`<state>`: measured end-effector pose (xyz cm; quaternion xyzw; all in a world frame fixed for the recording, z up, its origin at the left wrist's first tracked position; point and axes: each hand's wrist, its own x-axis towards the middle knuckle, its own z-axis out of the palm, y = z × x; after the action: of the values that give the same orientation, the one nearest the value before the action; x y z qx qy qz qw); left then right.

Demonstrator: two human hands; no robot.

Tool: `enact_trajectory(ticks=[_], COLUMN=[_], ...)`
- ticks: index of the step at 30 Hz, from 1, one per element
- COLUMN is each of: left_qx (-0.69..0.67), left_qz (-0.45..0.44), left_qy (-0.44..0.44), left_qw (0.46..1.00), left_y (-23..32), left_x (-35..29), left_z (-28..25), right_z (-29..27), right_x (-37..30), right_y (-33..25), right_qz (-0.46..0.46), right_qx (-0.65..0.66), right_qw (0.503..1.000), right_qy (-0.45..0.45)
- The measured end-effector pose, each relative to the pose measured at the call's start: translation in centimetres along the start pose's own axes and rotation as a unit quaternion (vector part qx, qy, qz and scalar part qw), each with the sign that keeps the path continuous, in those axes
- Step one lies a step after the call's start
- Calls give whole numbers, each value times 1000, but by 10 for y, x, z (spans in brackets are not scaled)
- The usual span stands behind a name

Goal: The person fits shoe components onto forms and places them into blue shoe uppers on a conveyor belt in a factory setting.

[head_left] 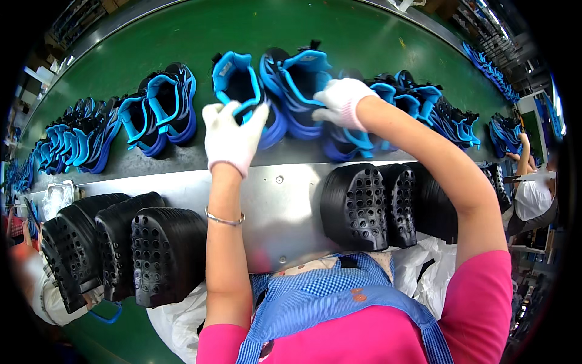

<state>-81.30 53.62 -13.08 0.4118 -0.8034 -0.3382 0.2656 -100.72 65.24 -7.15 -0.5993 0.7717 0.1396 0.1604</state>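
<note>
Two black-and-blue sneakers stand side by side in front of me, their bright blue linings facing up. My left hand point(235, 136), in a white glove, has its thumb and fingers closed around the heel of the left sneaker point(236, 82). The other sneaker point(301, 70) is to its right, where my right hand point(344, 103), also white-gloved, pinches the edge of its collar. My right fingertips are partly hidden against the lining. Another pair of the same sneakers point(163, 100) rests to the left of my left hand.
More sneakers point(79, 136) line up at left and right along the green work surface point(200, 27). A metal ledge point(285, 206) runs nearer me, with ridged black pieces full of round holes at left point(163, 255) and right point(357, 206). Another person point(533, 197) is at far right.
</note>
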Motion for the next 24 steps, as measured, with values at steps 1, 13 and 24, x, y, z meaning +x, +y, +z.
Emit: enact_trajectory(ticks=[1,13,24], left_qx=[-22,-192,138], left_qz=[-13,-95,74], left_qy=[-37,-128,13], left_qw=[999,968,988], left_y=[6,16,27], left_x=[9,27,-65], left_z=[-3,11,98], right_z=[6,26,-12], right_x=[-7,-45,-234], right_y=[9,30,5], right_qz=[13,-13,-20], right_qx=[-12,-36,91], right_qw=[1000,999,968], right_qy=[-7,20,233])
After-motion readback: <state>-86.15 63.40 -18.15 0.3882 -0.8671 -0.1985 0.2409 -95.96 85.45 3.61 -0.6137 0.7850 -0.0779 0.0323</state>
